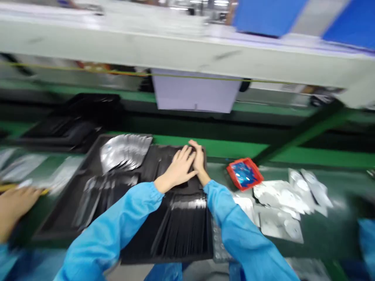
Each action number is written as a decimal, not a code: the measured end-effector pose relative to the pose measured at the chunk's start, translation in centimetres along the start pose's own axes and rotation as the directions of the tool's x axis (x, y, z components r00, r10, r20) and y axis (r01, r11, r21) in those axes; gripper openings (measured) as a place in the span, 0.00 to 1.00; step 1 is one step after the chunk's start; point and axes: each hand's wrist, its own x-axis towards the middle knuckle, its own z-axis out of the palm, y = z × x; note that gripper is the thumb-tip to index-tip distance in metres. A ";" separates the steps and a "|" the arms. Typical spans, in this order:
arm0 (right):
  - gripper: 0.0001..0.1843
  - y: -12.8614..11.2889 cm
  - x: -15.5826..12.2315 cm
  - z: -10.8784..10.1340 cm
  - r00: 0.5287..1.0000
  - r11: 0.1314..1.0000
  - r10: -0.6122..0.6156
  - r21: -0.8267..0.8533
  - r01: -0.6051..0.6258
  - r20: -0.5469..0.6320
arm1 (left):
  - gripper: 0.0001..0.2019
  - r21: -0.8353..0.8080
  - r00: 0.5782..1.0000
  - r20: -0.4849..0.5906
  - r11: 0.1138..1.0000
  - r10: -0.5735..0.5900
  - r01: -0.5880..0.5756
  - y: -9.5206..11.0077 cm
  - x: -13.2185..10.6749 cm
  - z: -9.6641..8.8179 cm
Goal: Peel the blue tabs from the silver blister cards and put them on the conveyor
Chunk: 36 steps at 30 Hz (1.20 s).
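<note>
My left hand lies over the back part of a black tray, fingers stretched out and spread on dark flat pieces. Close beside it at the tray's back right corner is my right hand, turned on edge with its fingers extended, almost touching the left. What lies beneath both palms is hidden. In the front of the tray, a fanned stack of black flat pieces with shiny upper ends lies below my hands. More dark glossy pieces and a fan of silver packets are to the left.
A red bin with small blue items stands right of the tray, near clear plastic packets. Another person's hand is at the left edge. Dark trays sit behind left. A white shelf crosses above the green bench.
</note>
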 end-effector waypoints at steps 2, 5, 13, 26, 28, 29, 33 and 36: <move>0.31 -0.6 -0.3 0.7 1.000 1.000 0.026 -0.006 -0.026 0.018 | 0.35 0.058 0.999 0.020 0.998 -0.039 0.038 -0.3 0.2 1.6; 0.28 -1.1 0.6 1.9 0.996 0.997 0.076 -0.033 -0.074 0.046 | 0.32 0.104 0.995 -0.078 0.992 -0.064 0.072 -1.4 0.5 3.0; 0.24 -5.6 -3.2 -3.7 0.992 0.981 0.080 -0.184 -0.061 0.099 | 0.35 0.027 0.963 -0.249 0.993 -0.102 0.112 -1.4 -0.6 4.2; 0.46 -5.6 -10.0 -37.0 0.850 0.435 0.274 -0.846 0.308 0.450 | 0.33 -0.014 0.949 -0.241 0.979 -0.201 0.204 -2.7 -0.2 4.9; 0.45 -4.7 -9.3 -36.0 0.817 0.366 0.309 -0.854 0.369 0.486 | 0.33 0.032 0.959 -0.211 0.979 -0.189 0.200 -2.9 -0.2 4.7; 0.42 -4.4 -9.0 -35.5 0.804 0.337 0.321 -0.854 0.397 0.500 | 0.33 0.054 0.965 -0.188 0.979 -0.185 0.198 -3.1 -0.2 4.5; 0.31 -4.2 -8.0 -35.0 0.755 0.261 0.333 -0.824 0.502 0.565 | 0.33 0.090 0.973 -0.156 0.979 -0.170 0.185 -3.6 0.0 3.9; 0.29 -4.5 -7.7 -35.4 0.737 0.228 0.310 -0.799 0.556 0.601 | 0.34 0.127 0.980 -0.130 0.977 -0.154 0.170 -3.5 0.1 3.4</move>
